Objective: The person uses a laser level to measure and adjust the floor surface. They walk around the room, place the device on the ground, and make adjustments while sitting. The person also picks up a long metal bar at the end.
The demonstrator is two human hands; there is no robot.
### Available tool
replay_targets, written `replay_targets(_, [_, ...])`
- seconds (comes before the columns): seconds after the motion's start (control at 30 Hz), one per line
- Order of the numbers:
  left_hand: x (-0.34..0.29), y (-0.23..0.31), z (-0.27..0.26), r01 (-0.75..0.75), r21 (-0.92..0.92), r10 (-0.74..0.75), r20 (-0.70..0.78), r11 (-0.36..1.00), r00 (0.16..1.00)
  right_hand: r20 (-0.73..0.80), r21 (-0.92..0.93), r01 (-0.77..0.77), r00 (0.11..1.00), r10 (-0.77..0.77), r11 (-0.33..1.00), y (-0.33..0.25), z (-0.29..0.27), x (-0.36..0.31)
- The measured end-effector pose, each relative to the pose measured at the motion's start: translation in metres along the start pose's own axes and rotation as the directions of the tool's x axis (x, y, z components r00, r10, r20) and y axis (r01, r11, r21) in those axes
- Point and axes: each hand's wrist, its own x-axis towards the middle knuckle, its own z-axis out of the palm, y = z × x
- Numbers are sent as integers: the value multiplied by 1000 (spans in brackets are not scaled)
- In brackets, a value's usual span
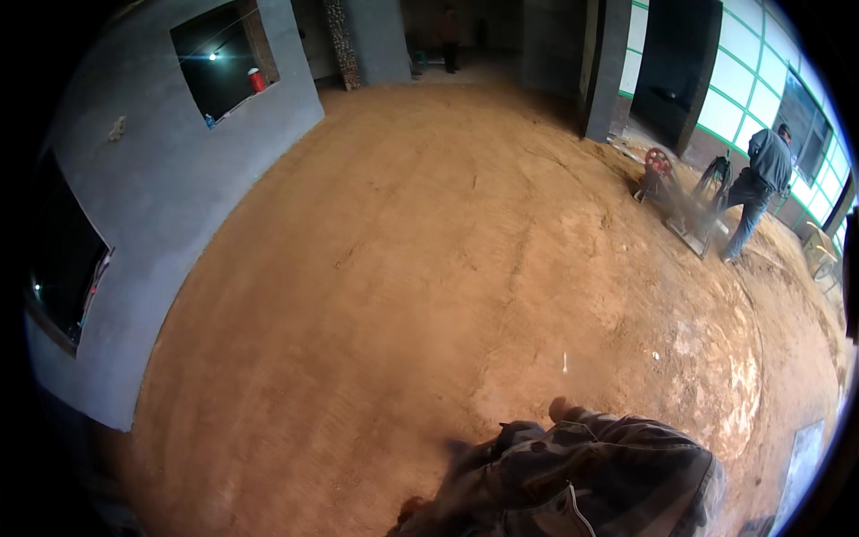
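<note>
My left hand [412, 508] shows only as a small, dim patch beside my camouflage jacket [599, 474] at the lower edge; its fingers are hidden. My right hand [561, 409] sticks out a little past the far side of the jacket, closed off from view by the sleeve, with the fingers not readable. Whether either hand holds anything cannot be made out. A dark, blurred shape [458, 446] lies between the two hands, too smeared to name. Around me spreads bare, orange-brown earth ground [394, 268].
A grey wall [192, 197] with window openings runs along the left; a red container [257, 80] stands on one sill. At right, a person [762, 179] stands by a machine with a red wheel [658, 162]. Another person [449, 38] stands in the far doorway.
</note>
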Motion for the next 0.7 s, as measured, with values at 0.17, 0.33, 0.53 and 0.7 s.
replay_targets(0.17, [16,-94,-229,-143,63,156,-394,988,905,-7,-237,227,972,-236,945,-117,-119,107])
replay_targets(0.33, [-56,158,-450,-566,-60,355,-724,822,592,162,-130,270,955,-249,954,-102,-125,175])
replay_targets(0.53, [-120,217,-653,-848,258,666,-733,463,141,396,400,-285,911,116,871,-175,-179,293])
replay_targets(0.7, [-152,191,-805,-698,484,753,-647,528,122,476,560,-242,877,-70,792,-349,-310,444])
